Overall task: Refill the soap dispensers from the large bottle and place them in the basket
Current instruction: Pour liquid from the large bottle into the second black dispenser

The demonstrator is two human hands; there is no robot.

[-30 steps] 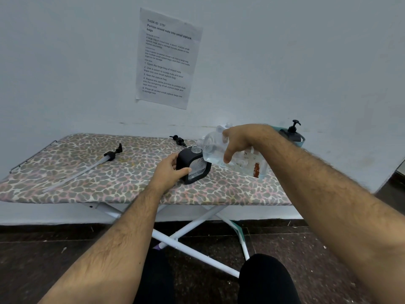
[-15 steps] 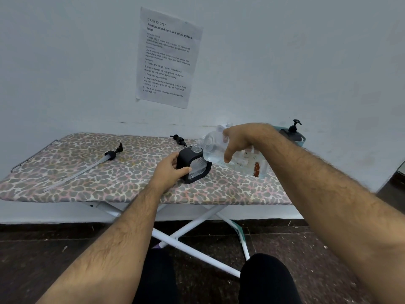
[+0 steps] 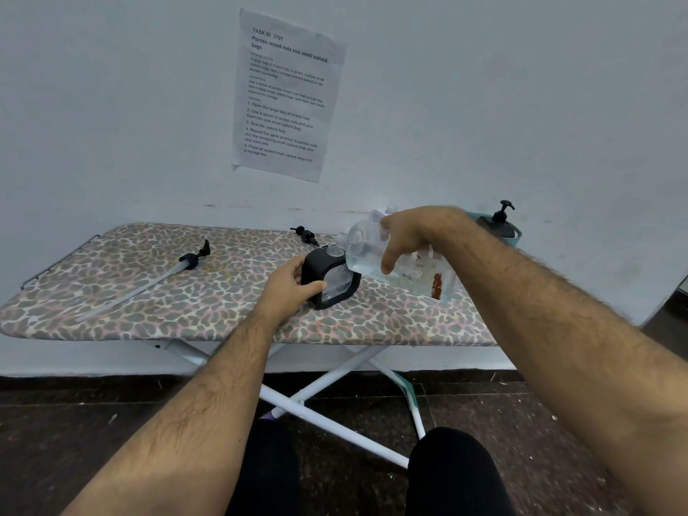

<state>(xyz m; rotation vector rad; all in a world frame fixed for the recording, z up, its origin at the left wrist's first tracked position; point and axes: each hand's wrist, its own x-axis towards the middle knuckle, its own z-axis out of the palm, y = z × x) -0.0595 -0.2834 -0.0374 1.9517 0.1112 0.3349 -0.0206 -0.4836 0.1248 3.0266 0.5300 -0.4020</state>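
We have the black soap dispenser (image 3: 331, 279) standing open-topped on the leopard-print ironing board (image 3: 149, 292), our left hand (image 3: 288, 284) curled round its side to steady it. Our right hand (image 3: 405, 236) grips the large clear bottle (image 3: 409, 270), fingers (image 3: 389, 256) wrapped over it, tilted so its mouth sits at the dispenser's opening. We judge this pour to be under way. Its pump (image 3: 305, 234) lies just behind, and a longer pump (image 3: 167, 271) lies well apart to the left. A second dispenser (image 3: 500, 225) with its pump fitted already stands in the teal basket (image 3: 517, 236). Left: finishing the fill, refitting the pump, placing this one in the basket.
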